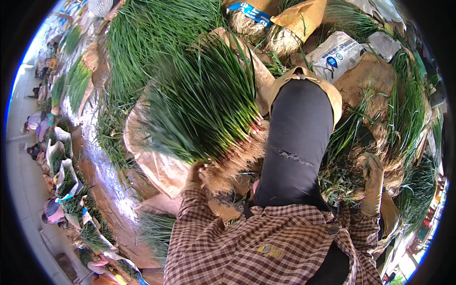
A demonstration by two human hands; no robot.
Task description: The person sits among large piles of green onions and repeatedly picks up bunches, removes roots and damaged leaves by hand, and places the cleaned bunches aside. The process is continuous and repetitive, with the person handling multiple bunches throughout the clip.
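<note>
A thick layer of green leafy stalks (203, 103) with pale red stems and fibrous roots (235, 160) lies on brown sheeting left of my dark-trousered leg. My left hand (197, 174) is at the near end of this layer, its fingers at the stem bases and roots; whether they grip any stalks is not clear. On the other side of the leg, my right hand (373, 169), in a soiled glove, is beside root clumps and loose green leaves (342, 174). Its fingers are partly curled, and what they may hold cannot be told.
A large heap of green stalks (160, 35) lies beyond the layer. Root bundles wrapped in brown paper (299, 21) and a printed white sack (335, 57) are at the top. More stalks (406, 103) lie at the right. Wet floor (107, 185) and people lie far left.
</note>
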